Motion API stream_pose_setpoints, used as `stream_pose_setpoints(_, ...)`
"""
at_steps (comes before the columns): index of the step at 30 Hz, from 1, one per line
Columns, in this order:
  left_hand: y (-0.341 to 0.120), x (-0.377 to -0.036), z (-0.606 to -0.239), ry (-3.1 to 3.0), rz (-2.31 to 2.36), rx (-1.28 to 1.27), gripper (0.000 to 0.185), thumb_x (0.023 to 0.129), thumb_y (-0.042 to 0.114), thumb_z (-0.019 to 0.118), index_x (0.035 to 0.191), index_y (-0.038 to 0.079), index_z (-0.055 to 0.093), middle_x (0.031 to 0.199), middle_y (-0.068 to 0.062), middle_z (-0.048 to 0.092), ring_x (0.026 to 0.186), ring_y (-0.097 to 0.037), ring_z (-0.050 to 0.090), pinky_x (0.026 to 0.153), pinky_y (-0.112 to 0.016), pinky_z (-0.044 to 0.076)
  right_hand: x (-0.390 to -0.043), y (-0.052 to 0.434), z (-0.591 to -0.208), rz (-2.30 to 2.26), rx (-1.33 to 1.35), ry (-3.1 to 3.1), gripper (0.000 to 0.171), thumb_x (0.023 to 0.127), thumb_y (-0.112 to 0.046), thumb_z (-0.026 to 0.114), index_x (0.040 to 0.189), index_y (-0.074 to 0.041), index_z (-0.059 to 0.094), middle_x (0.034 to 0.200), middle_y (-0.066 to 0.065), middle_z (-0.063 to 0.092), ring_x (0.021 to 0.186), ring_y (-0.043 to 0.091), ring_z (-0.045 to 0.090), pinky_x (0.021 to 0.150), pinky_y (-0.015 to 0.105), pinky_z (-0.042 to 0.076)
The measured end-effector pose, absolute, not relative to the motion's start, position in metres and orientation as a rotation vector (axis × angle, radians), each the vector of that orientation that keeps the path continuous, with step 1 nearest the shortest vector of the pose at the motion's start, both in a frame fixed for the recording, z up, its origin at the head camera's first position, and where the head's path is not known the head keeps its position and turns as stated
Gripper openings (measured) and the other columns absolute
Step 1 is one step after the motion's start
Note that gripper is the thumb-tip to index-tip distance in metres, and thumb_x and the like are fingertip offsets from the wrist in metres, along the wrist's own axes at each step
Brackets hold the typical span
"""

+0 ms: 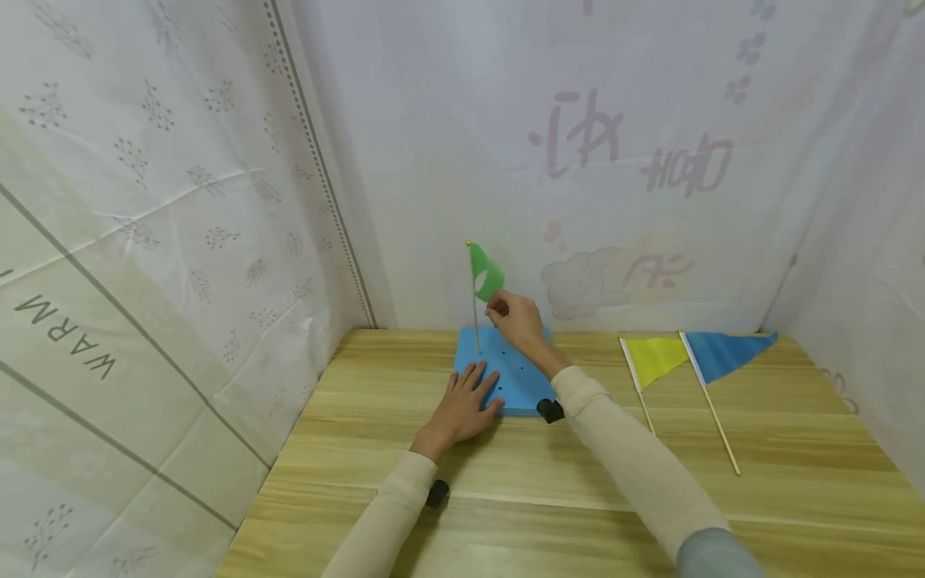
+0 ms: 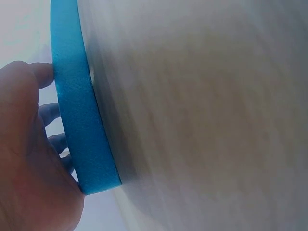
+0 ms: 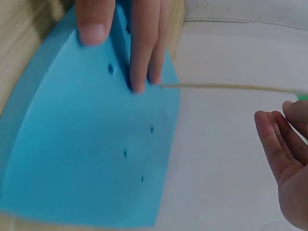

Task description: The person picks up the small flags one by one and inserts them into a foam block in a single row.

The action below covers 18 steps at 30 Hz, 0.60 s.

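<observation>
Your left hand (image 1: 462, 408) rests on blue board (image 1: 522, 393), fingers spread apart, thumb by near edge. Your right hand (image 1: 519, 323) just beside green flag (image 1: 493, 282), fingers curled, thumb close to them; cannot tell whether they pinch it. Green flag's stick (image 1: 475, 321) stands near-upright in board's far left part. Yellow flag (image 1: 654, 359) and blue flag (image 1: 726, 356) lie on worktop (image 1: 549, 514), right of board.

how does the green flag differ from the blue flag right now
The green flag stands upright in the blue board, while the blue flag lies on the table.
The green flag's fabric curls; the blue flag's is spread out.
Both are mounted on a thin pale stick.
</observation>
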<state>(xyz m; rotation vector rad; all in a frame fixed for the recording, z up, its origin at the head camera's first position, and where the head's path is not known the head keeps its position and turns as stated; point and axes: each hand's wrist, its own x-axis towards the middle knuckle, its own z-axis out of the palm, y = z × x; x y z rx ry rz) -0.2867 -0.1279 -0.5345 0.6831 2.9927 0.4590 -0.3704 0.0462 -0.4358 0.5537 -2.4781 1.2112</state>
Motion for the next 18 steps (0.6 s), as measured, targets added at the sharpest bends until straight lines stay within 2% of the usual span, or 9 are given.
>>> stream_pose_setpoints(7,-0.128,-0.285,-0.537,3.008,0.451,0.699,0.065,0.113,0.053,0.042,0.169,0.021,0.034,0.179,-0.011,0.02,0.167,-0.034,0.015,0.135,-0.062,0.013,-0.36,0.093,-0.433,1.205,0.519,-2.491,0.012,0.105,-0.015,0.069,0.108,-0.005,0.075,0.098,0.012,0.079,0.088,0.028,0.076,0.076,0.043,0.063)
stream_pose_setpoints(12,-0.129,-0.281,-0.534,3.009,0.502,0.725,0.065,0.113,0.051,0.043,0.168,0.016,0.037,0.178,-0.015,0.023,0.166,-0.039,0.018,0.133,-0.064,0.014,-0.353,0.136,-0.434,1.167,0.447,-2.511,0.014,0.105,-0.016,0.068,0.109,-0.004,0.075,0.098,0.014,0.079,0.086,0.029,0.075,0.076,0.044,0.062)
stream_pose_setpoints(15,-0.129,-0.279,-0.532,3.011,0.547,0.742,0.064,0.113,0.049,0.044,0.167,0.014,0.04,0.176,-0.017,0.026,0.165,-0.041,0.021,0.132,-0.066,0.016,-0.348,0.162,-0.433,1.145,0.408,-2.508,0.016,0.105,-0.015,0.068,0.109,-0.002,0.076,0.096,0.015,0.079,0.081,0.028,0.075,0.071,0.04,0.061)
stream_pose_setpoints(18,-0.128,-0.28,-0.531,3.003,0.529,0.731,0.065,0.113,0.05,0.043,0.168,0.015,0.037,0.178,-0.016,0.023,0.166,-0.039,0.017,0.133,-0.064,0.014,-0.342,0.188,-0.433,1.123,0.368,-2.506,0.016,0.105,-0.015,0.067,0.108,-0.002,0.075,0.091,0.016,0.078,0.074,0.024,0.074,0.063,0.032,0.057)
